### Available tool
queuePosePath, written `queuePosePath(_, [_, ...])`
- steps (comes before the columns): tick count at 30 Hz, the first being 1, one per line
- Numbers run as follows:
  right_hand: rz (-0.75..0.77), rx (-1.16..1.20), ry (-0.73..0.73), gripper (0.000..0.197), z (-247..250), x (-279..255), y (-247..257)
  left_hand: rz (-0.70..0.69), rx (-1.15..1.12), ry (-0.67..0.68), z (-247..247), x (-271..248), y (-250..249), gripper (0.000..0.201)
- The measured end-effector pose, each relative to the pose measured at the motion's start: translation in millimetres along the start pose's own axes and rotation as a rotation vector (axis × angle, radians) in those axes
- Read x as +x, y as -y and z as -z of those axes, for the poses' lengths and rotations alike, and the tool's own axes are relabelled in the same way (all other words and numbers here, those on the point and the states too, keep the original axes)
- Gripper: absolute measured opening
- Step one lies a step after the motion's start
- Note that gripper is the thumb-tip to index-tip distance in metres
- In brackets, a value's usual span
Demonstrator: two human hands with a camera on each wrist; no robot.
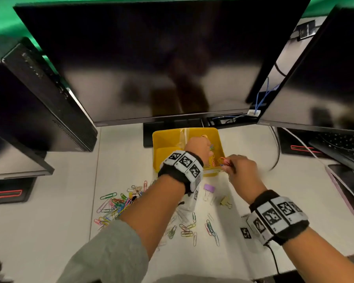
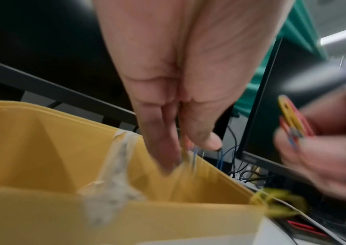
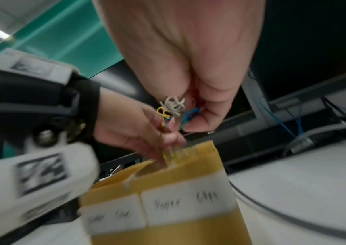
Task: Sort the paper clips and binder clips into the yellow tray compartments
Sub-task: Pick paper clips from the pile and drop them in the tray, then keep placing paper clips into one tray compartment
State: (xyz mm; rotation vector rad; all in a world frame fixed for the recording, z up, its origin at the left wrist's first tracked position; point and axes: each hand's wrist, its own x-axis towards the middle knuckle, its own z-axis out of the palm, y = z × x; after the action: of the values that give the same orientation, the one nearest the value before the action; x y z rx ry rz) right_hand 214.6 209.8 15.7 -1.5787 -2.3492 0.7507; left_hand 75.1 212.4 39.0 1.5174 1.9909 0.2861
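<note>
The yellow tray [image 1: 161,144] stands under the middle monitor, with a taped divider and paper labels on its front wall [image 3: 188,203]. My left hand [image 1: 209,149] hovers over the right compartment, fingers pointing down and pinching a few blurred paper clips [image 2: 186,157]. My right hand [image 1: 228,164] is at the tray's front right corner and pinches a bunch of coloured paper clips [image 3: 174,109]. More paper clips [image 1: 114,205] lie heaped on the table at the left and scattered in front. A purple binder clip [image 1: 208,189] and a yellow binder clip [image 1: 226,202] lie below the tray.
Three dark monitors ring the desk; the middle one [image 1: 161,58] rises just behind the tray. A keyboard [image 1: 343,148] and a phone [image 1: 347,186] sit at the right. A cable [image 1: 276,158] curves over the table right of the tray. Several binder clips [image 1: 134,189] top the pile.
</note>
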Motion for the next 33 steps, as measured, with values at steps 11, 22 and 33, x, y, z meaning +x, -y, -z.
queuePosePath(11, [0.091,-0.097,0.163,0.041,-18.7,41.7,40.0,-0.026,-0.119,-0.181,11.1,-64.0,64.1,0.028])
queuePosePath(22, [0.234,-0.59,0.312,0.028,-73.0,-73.6,-32.6,0.117,0.167,0.357,-77.9,-131.2,136.3,0.024])
queuePosePath(33, [0.13,-0.562,0.305,0.046,-70.6,-73.7,-30.1,-0.145,0.363,0.18,-92.0,-99.8,74.4,0.045])
